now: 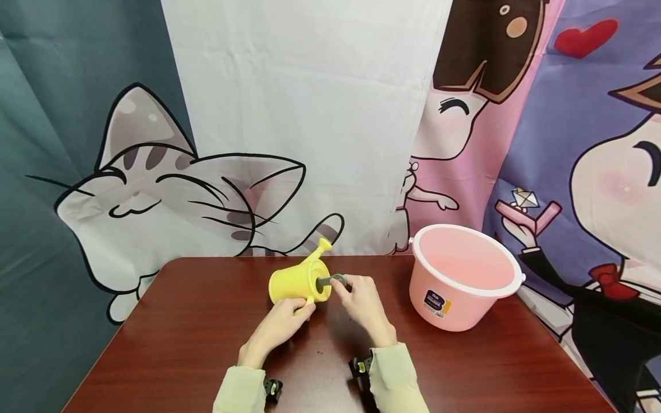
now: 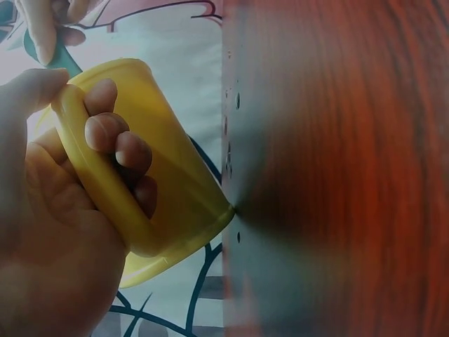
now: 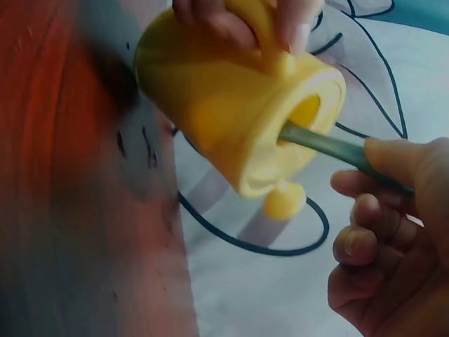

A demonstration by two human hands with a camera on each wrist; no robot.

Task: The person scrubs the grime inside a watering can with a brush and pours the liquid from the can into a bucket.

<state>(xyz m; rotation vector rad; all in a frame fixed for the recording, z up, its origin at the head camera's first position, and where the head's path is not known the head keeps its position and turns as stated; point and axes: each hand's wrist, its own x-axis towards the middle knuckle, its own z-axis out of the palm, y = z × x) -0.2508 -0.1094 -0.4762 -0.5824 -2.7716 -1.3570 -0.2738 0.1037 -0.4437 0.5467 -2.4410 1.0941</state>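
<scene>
1. Cartoon-printed cloth [image 1: 310,115] hangs beyond the hands in the head view, and a reddish-brown table [image 1: 196,327] spreads below and around them. The left hand [image 1: 281,322] grips a yellow watering can [image 1: 290,284], which lies tilted just beyond that grip, its mouth turned toward the right hand [image 1: 364,303]. The spout [image 1: 324,245] rises on the far side of the can from the left hand. The right hand pinches a green tool [image 1: 325,281], which runs leftward from the pinch into the can. A pink bucket [image 1: 454,307] stands to the right of the right hand, apart from it.

2. Through the left wrist view, the left fingers are curled fully round the can's handle [image 2: 97,168], with the thumb near its upper end. The can's body sits just past the fingertips; whether it touches the table, I cannot tell.

3. By the right wrist view, the right thumb and forefinger are closed on the tool, the other fingers loosely bent beneath. Ahead of the pinch, the tool's far end is hidden within the can's mouth.
</scene>
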